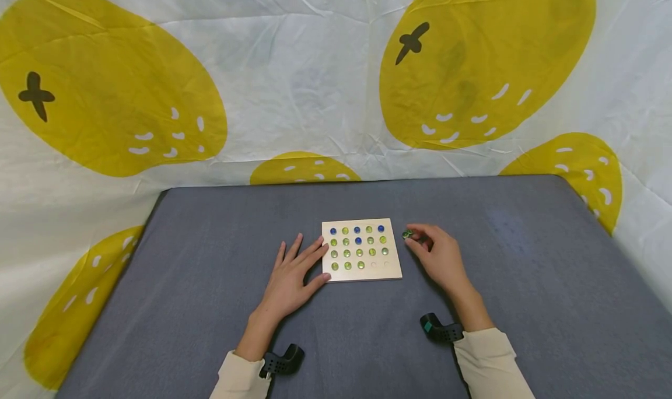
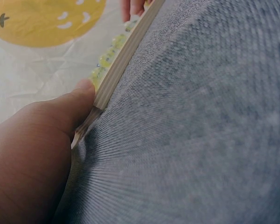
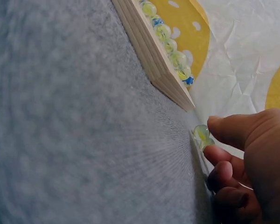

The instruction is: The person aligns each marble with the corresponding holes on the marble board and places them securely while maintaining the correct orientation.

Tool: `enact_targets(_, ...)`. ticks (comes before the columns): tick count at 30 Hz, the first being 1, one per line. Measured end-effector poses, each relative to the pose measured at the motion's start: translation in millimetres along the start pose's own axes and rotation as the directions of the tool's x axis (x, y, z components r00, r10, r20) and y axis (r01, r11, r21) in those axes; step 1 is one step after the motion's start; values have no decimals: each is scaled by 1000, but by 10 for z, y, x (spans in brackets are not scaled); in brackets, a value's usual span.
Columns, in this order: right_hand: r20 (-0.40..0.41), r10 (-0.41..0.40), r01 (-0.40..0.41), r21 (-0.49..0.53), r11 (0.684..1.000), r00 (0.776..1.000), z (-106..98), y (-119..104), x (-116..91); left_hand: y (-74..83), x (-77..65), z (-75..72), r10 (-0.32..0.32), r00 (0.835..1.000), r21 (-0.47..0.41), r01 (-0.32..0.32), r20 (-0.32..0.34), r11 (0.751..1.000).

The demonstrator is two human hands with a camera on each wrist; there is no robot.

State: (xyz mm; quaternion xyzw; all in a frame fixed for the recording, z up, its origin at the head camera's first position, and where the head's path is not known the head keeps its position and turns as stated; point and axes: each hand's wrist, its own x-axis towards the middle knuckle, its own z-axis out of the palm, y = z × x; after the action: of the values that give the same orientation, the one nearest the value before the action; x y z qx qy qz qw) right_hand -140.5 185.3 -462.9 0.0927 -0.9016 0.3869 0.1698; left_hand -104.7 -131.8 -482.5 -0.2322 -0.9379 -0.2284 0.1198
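A pale wooden board [image 1: 367, 273] lies on the grey cloth, with glass marbles [image 1: 346, 253] seated in rows of hollows. Most marbles are yellow-green, a few blue. Two hollows [image 1: 380, 264] at the near right corner show bare wood. My left hand [image 1: 289, 282] lies spread at the board's left side, fingertips and thumb touching its edge; its thumb [image 2: 81, 95] shows in the left wrist view. Just right of the board, my right hand [image 1: 438, 259] pinches clear green marbles [image 3: 202, 132] between thumb and index finger, low over the cloth. The other fingers curl beneath.
The grey cloth [image 1: 220, 235] covers the whole table around the board. Behind and at the sides hangs a white sheet [image 1: 304, 84] printed with yellow fruit. A black wrist strap [image 1: 283, 361] sits on the left forearm, another strap [image 1: 441, 331] on the right.
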Motion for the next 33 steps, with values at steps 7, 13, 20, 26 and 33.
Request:
enact_targets(7, 19, -11, 12, -29, 1000, 1000, 36, 21, -2, 1, 5, -12, 1, 1000, -9, -1, 0, 1000)
enact_targets(13, 40, 2, -1, -31, 1000, 999, 26, 0, -11, 6, 6, -23, -1, 1000, -8, 1, 5, 1000)
enact_targets(20, 42, -4, 5, -25, 1000, 999, 20, 2, -16, 20, 2, -35, 2, 1000, -12, -2, 1, 1000)
enact_targets(26, 38, -15, 17, -33, 999, 999, 21, 4, -19, 12, 3, -23, 4, 1000, -6, -4, 2, 1000)
enact_targets(33, 40, -15, 16, -43, 999, 999, 31, 31, -31, 9, -1, 0, 4, 1000, 3, -4, -3, 1000)
